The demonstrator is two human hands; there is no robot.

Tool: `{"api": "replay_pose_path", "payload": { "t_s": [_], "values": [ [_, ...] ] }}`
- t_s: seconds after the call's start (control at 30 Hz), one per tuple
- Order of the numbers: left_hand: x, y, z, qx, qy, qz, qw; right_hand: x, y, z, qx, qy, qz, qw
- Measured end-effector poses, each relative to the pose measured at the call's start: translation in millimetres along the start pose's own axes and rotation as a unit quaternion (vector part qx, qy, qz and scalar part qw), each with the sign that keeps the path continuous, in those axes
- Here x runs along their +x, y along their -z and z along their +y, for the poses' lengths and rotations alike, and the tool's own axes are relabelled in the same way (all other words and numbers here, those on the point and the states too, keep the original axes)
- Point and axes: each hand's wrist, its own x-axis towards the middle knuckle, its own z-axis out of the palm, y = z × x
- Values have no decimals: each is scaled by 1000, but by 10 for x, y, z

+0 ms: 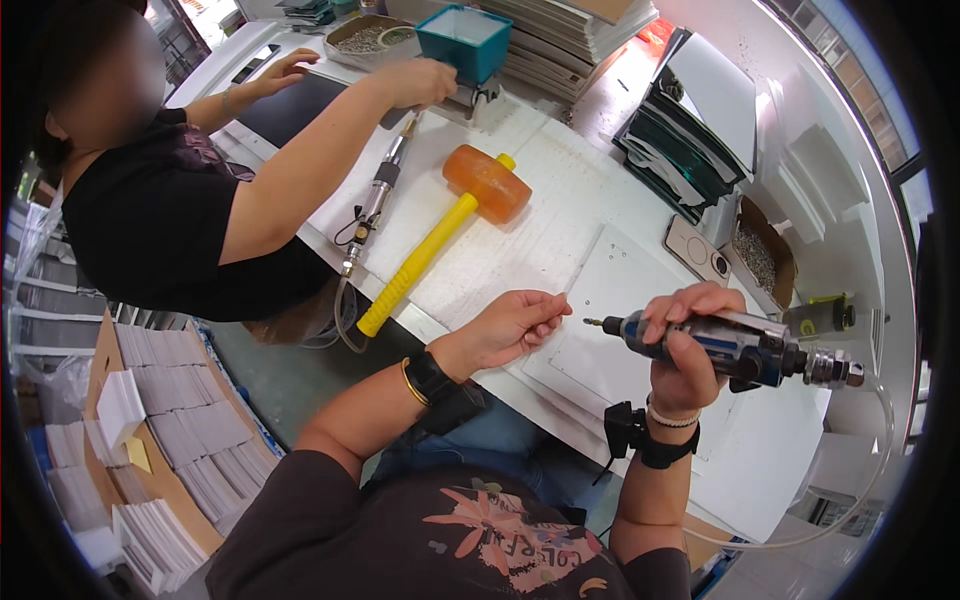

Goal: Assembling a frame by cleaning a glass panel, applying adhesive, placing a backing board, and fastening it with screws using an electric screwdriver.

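Note:
My right hand (690,350) is wrapped round a pneumatic screwdriver (735,350), held level with its bit pointing left. From the tool's rear end a clear air hose (888,440) curves down. My left hand (522,328) is closed, thumb and fingertips pinched together just left of the bit; anything between them is too small to make out. Below both hands lies a stack of flat white panels (600,375), the top one with small holes or screws. Farther left on the table rests a mallet (430,250) with an orange head and yellow handle.
Across the table a co-worker's hand (425,82) reaches near a teal bin (465,45). A second pneumatic screwdriver (375,195) lies beside the mallet. At right are a phone (697,248), a box of small screws (757,255) and stacked dark-edged panels (680,150). Cartons of white pieces (190,400) stand lower left.

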Motion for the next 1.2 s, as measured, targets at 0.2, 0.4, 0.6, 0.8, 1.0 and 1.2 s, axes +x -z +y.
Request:
{"api": "replay_pose_path", "payload": {
  "t_s": [0.2,0.4,0.6,0.8,1.0,1.2],
  "values": [
    [-113,-120,-125,-12,2,17,1000,-264,-125,-153,-13,15,29,999],
    [-198,-112,-313,-12,31,-14,999,-486,-233,-210,-23,32,69,997],
    [-334,-159,-294,16,47,3,999,-603,-286,-239,-55,34,91,994],
    [-365,-188,-361,-30,69,21,997,-641,-313,-228,-51,32,102,993],
    [-363,-155,-440,-30,66,-24,997,-666,-368,-168,-50,49,127,989],
    [-337,-167,-520,-25,75,-23,997,-703,-346,-134,-59,48,127,989]
  ]
}}
